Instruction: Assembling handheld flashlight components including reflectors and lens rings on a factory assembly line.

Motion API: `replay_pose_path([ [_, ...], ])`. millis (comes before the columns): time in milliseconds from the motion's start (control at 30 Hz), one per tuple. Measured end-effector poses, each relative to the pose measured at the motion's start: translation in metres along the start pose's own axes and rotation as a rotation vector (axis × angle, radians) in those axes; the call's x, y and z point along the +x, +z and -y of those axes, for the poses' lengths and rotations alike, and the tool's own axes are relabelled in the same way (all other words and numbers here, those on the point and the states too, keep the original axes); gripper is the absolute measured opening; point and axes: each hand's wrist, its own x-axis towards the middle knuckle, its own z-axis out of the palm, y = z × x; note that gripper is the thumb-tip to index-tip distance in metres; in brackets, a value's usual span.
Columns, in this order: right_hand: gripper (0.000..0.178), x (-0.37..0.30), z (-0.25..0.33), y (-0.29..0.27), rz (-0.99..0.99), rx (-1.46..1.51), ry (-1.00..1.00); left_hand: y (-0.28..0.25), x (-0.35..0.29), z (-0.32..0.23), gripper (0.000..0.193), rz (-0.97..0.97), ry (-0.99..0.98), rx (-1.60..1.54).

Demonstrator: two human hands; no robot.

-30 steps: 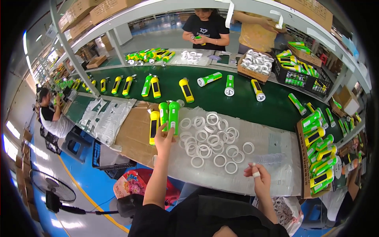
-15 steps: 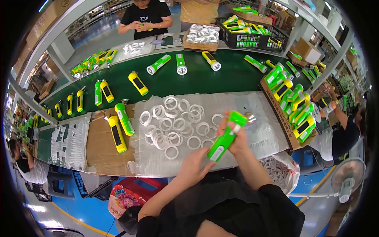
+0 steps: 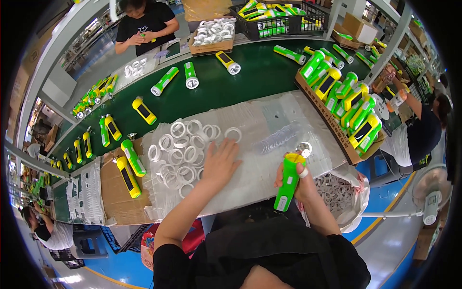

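Note:
My right hand [image 3: 302,184] is closed round a green flashlight body [image 3: 288,187], its open head end pointing away from me. Just past that end is a shiny reflector [image 3: 304,149]; whether it hangs from the flashlight or rests on the sheet I cannot tell. Stretched out flat, my left hand [image 3: 221,164] lies at the right side of a pile of white rings [image 3: 180,153]. One white ring [image 3: 233,134] is right at its fingertips. A fanned row of clear discs [image 3: 278,139] lies on the sheet between the rings and the reflector.
Flashlights lie along the green conveyor [image 3: 216,91] beyond the worktop. At right stands a carton [image 3: 332,130] full of flashlights; below it, a sack [image 3: 357,204] of rings. Two flashlights [image 3: 130,168] lie left of the pile. Co-workers [image 3: 147,26] sit across and at the sides.
My left hand has left the flashlight's lower end and reached out to the rings. My right hand has brought the flashlight nearer and more upright. The whole view has shifted.

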Motion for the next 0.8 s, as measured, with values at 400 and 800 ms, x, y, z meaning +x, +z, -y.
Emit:
replay_pose_path([
  [400,0.038,0.013,0.006,0.044,0.763,-0.169,0.225,-0.056,0.033,-0.042,0.067,0.337,0.041,-1.771],
  [800,0.047,-0.011,-0.01,0.046,0.463,-0.406,0.04,-0.069,-0.002,-0.065,0.069,-0.135,0.329,-0.867],
])
